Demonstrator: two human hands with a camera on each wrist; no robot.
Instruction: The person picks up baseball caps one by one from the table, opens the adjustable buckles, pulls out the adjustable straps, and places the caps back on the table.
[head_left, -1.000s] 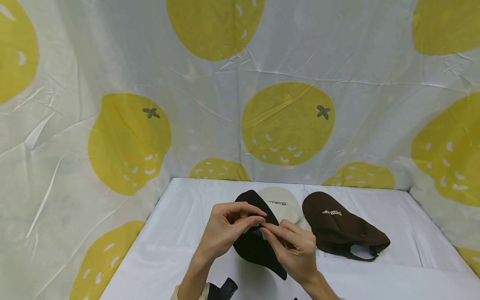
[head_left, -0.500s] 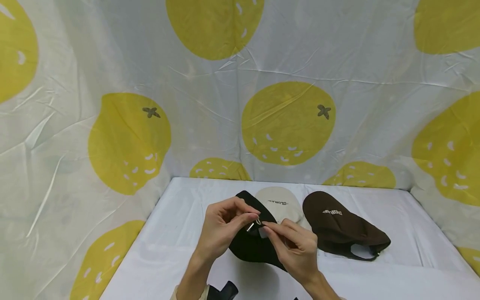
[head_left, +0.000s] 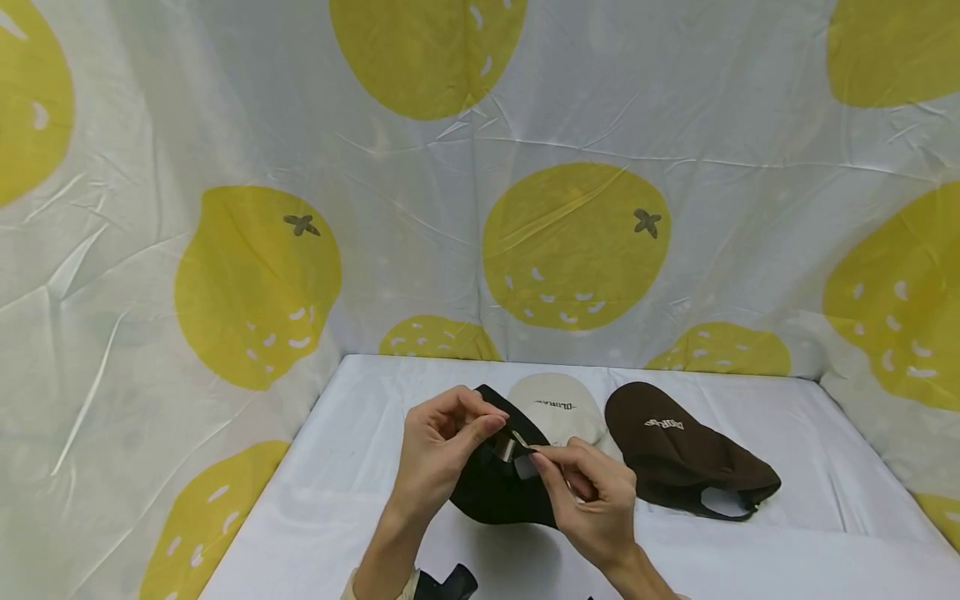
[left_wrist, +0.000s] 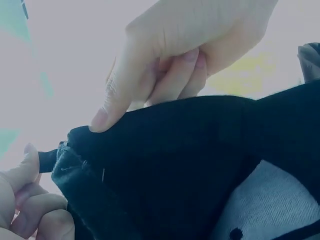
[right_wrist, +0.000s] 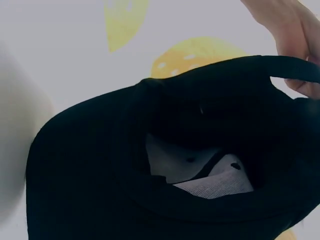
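A black baseball cap (head_left: 498,492) hangs above the white table, held between both hands. My left hand (head_left: 438,450) pinches its back strap at the upper left, thumb against forefinger. From the other side, my right hand (head_left: 592,492) pinches the cap's edge near the strap's end. Small pale, shiny patches show between the fingertips; what they are I cannot tell. In the left wrist view the black fabric (left_wrist: 165,160) is stretched, with a short strap end (left_wrist: 47,161) between finger and thumb. The right wrist view looks into the cap's opening, where pale lining (right_wrist: 215,182) shows.
Behind the black cap a cream cap (head_left: 555,404) lies on the white-covered table (head_left: 375,417). To its right rests a brown cap (head_left: 675,450) with pale lettering. A lemon-print curtain (head_left: 420,250) stands behind. A black object (head_left: 450,583) sits by the left wrist.
My left hand has shifted left and slightly up, away from the right hand, so the gap between them has widened. The black cap has tilted and its lower tip has risen.
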